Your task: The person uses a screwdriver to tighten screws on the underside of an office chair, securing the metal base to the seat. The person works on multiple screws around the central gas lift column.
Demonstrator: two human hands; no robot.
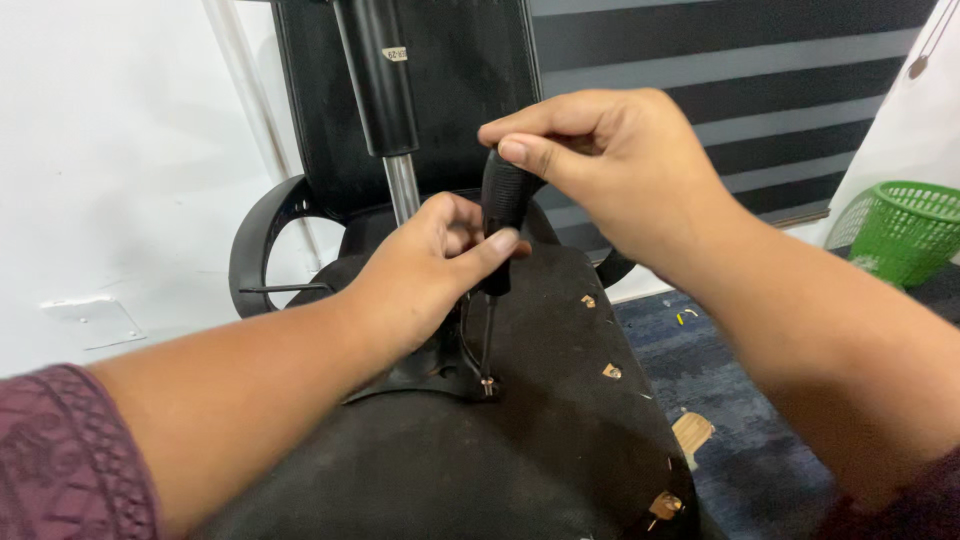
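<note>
An upturned black office chair seat (560, 420) lies in front of me, its underside up. My right hand (610, 165) grips the top of a black-handled screwdriver (503, 200) held upright. The shaft runs down to a small screw (487, 382) at the edge of a black metal bracket (420, 375) on the seat. My left hand (425, 270) rests on the bracket and its thumb steadies the lower part of the screwdriver handle. A black gas cylinder with a chrome rod (385, 110) rises behind my left hand.
A green mesh bin (905, 230) stands at the right on dark blue carpet (730, 350). A white wall (110, 180) is on the left, a black curved armrest (262, 235) beside it. Metal clips (612, 371) dot the seat's right edge.
</note>
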